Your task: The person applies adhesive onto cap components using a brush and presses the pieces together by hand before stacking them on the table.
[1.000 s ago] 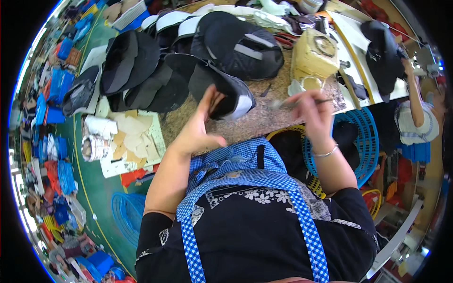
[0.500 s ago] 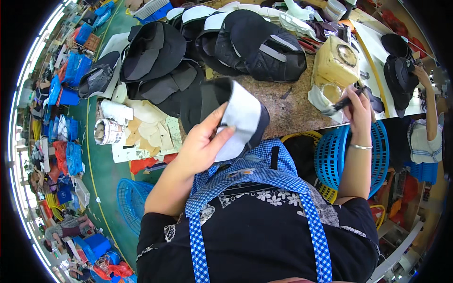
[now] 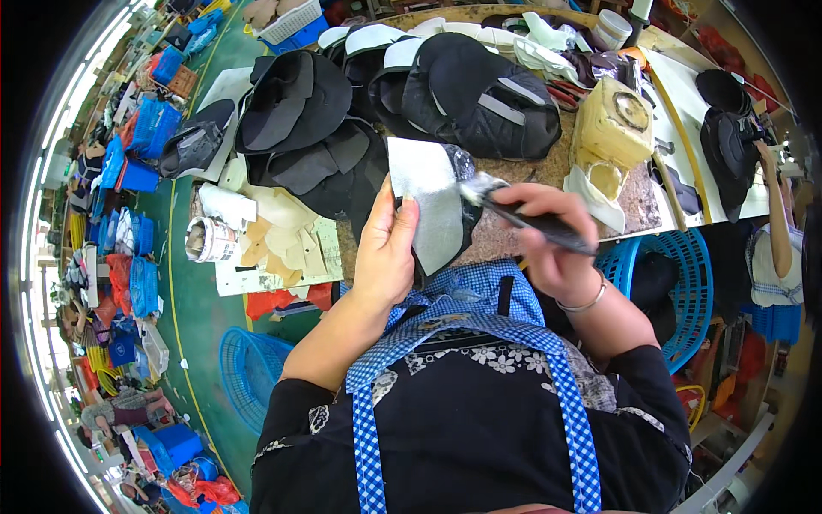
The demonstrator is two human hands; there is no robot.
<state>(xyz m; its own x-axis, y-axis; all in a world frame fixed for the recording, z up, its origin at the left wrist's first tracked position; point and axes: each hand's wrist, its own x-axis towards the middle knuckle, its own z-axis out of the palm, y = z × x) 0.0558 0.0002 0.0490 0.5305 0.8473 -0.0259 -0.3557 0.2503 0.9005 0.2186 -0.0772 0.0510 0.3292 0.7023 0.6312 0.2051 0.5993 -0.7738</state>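
Note:
My left hand (image 3: 385, 244) grips a black shoe upper with a pale grey lining (image 3: 431, 193) by its left edge, thumb on the lining. The piece is held up above the table's front edge. In my right hand (image 3: 555, 240) is a brush (image 3: 482, 188) with a dark handle. Its whitish bristles touch the upper's right side, where the black border looks wet and shiny. Several more black uppers (image 3: 484, 94) are heaped on the table just beyond. A yellowish plastic jug (image 3: 612, 128) with a cut-open mouth stands to the right of the brush.
Beige cut pieces (image 3: 278, 231) and a paper-wrapped tin (image 3: 211, 239) lie at the table's left. Blue baskets (image 3: 248, 368) stand below. A white tub (image 3: 611, 31) is at the back. At the far right, another person's arm (image 3: 773, 210) reaches to a black upper (image 3: 728, 158).
My right hand has brought the brush leftward from beside the jug onto the upper. My left hand has turned the upper so its lining faces up more squarely.

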